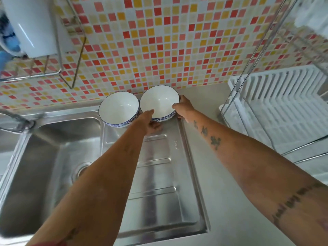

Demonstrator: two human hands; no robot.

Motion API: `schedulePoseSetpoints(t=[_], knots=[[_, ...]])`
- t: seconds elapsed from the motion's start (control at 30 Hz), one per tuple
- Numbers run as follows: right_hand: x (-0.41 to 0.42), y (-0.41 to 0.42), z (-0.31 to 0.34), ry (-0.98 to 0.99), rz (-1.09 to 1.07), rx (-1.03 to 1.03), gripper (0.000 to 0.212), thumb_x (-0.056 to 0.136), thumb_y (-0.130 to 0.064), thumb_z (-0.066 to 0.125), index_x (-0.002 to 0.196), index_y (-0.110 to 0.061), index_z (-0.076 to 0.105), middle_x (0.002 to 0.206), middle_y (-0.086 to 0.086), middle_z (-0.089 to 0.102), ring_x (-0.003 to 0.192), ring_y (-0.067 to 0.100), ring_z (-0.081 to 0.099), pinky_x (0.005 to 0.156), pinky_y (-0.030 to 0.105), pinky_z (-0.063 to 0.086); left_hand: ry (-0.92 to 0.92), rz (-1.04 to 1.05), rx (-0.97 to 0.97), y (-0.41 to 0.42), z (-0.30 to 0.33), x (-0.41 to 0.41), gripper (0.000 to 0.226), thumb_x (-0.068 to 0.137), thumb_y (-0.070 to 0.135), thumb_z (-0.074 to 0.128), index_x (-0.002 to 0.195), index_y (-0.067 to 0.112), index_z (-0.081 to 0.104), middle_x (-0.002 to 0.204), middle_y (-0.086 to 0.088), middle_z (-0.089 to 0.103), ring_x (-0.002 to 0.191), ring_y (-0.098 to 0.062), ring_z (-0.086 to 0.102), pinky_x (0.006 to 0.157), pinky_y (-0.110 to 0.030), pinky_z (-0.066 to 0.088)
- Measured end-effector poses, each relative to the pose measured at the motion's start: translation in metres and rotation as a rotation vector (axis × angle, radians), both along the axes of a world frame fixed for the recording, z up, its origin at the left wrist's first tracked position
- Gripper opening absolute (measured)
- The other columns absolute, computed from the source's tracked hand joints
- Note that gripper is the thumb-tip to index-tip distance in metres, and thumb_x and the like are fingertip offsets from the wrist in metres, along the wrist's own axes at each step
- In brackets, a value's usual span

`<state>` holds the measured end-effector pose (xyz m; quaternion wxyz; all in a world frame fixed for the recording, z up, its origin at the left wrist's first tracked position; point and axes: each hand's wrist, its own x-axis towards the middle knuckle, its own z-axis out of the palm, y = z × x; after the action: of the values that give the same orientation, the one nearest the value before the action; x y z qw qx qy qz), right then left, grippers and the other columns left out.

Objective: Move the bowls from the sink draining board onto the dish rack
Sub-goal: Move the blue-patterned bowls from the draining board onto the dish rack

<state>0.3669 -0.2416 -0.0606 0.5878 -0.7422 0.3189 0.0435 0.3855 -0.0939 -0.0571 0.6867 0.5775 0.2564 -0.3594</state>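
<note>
Two white bowls with blue patterned outsides stand side by side at the far end of the steel draining board (159, 174), against the tiled wall. My left hand (150, 121) grips the near rim of the right bowl (159, 102), thumb inside. On that bowl's right side sits my right hand (184, 109), its thumb over the rim and fingers around the outside. The left bowl (119, 109) is untouched and rests just beside it. The white dish rack (276, 103) stands on the counter to the right, inside a chrome frame.
The sink basin (53, 166) lies to the left of the draining board, with a tap (16, 119) at its back. A chrome wall shelf (53, 71) holding white crockery hangs at upper left. Grey counter (230, 201) runs between draining board and rack.
</note>
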Motion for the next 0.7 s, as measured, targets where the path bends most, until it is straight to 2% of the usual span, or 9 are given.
schedulePoseSetpoints(t=[0.07,0.13,0.17,0.23,0.33,0.47,0.53,0.63,0.7], knots=[[-0.001,0.001,-0.002,0.010,0.012,0.045,0.055,0.087,-0.004,0.045,0.139,-0.018,0.037,0.138,0.008,0.046,0.120,0.032,0.049,0.075,0.039,0.054,-0.025,0.033,0.011,-0.005,-0.004,-0.004,0.046,0.100,0.010,0.043,0.145,0.008,0.034,0.114,-0.015,0.059,0.101,-0.029,0.061,0.092,-0.047,0.045],[-0.004,0.004,-0.001,0.002,0.008,0.072,0.057,0.085,-0.001,0.040,0.139,-0.021,0.036,0.139,0.007,0.044,0.122,0.033,0.049,0.073,0.040,0.057,-0.048,0.078,0.005,-0.007,-0.006,-0.005,0.049,0.097,-0.003,0.035,0.145,0.009,0.032,0.136,-0.019,0.052,0.122,-0.034,0.055,0.094,-0.049,0.046],[-0.007,0.005,0.000,-0.011,0.006,0.070,0.058,0.085,0.000,0.038,0.139,-0.020,0.036,0.139,0.008,0.043,0.121,0.033,0.049,0.070,0.041,0.058,-0.056,0.096,-0.004,-0.007,-0.006,-0.005,0.053,0.095,-0.007,0.032,0.146,0.009,0.032,0.142,-0.021,0.047,0.127,-0.036,0.051,0.091,-0.049,0.047],[-0.014,0.006,0.000,-0.038,0.003,0.049,0.058,0.084,0.001,0.038,0.139,-0.019,0.036,0.139,0.009,0.043,0.120,0.035,0.050,0.067,0.043,0.060,-0.075,0.119,-0.011,-0.006,-0.008,-0.005,0.060,0.091,-0.014,0.029,0.146,0.011,0.031,0.145,-0.022,0.042,0.129,-0.039,0.047,0.085,-0.049,0.050],[-0.026,0.007,0.001,-0.083,-0.002,0.020,0.061,0.083,0.002,0.037,0.139,-0.020,0.037,0.138,0.009,0.044,0.119,0.037,0.051,0.065,0.046,0.062,-0.081,0.116,-0.050,-0.004,-0.009,-0.012,0.067,0.087,-0.019,0.026,0.146,0.012,0.031,0.146,-0.023,0.039,0.129,-0.041,0.046,0.084,-0.049,0.051],[-0.041,0.009,0.019,-0.158,-0.030,0.001,0.064,0.082,0.003,0.034,0.140,-0.024,0.037,0.139,0.007,0.044,0.120,0.035,0.050,0.062,0.049,0.062,-0.164,0.131,-0.104,-0.010,0.004,-0.026,0.069,0.085,-0.019,0.025,0.146,0.012,0.032,0.138,-0.021,0.044,0.114,-0.039,0.050,0.074,-0.048,0.055],[-0.048,0.008,0.037,-0.205,-0.043,-0.017,0.066,0.082,0.004,0.033,0.141,-0.026,0.037,0.139,0.007,0.044,0.119,0.036,0.050,0.059,0.049,0.061,-0.188,0.145,-0.143,-0.011,0.015,-0.031,0.070,0.083,-0.017,0.027,0.145,0.015,0.033,0.133,-0.018,0.045,0.116,-0.040,0.050,0.080,-0.049,0.055],[-0.061,0.007,0.071,-0.289,-0.025,-0.118,0.070,0.080,0.005,0.032,0.143,-0.026,0.036,0.140,0.007,0.045,0.120,0.035,0.049,0.061,0.050,0.061,-0.147,0.150,-0.305,-0.005,0.048,-0.047,0.059,0.081,-0.005,0.035,0.137,0.014,0.040,0.140,-0.022,0.046,0.125,-0.046,0.049,0.092,-0.055,0.051],[-0.072,0.009,0.096,-0.344,0.003,-0.197,0.070,0.081,0.005,0.032,0.143,-0.026,0.037,0.139,0.008,0.047,0.120,0.034,0.050,0.065,0.050,0.061,-0.151,0.147,-0.446,0.002,0.077,-0.064,0.052,0.084,0.009,0.046,0.136,0.014,0.040,0.140,-0.023,0.047,0.123,-0.050,0.050,0.089,-0.057,0.053]])
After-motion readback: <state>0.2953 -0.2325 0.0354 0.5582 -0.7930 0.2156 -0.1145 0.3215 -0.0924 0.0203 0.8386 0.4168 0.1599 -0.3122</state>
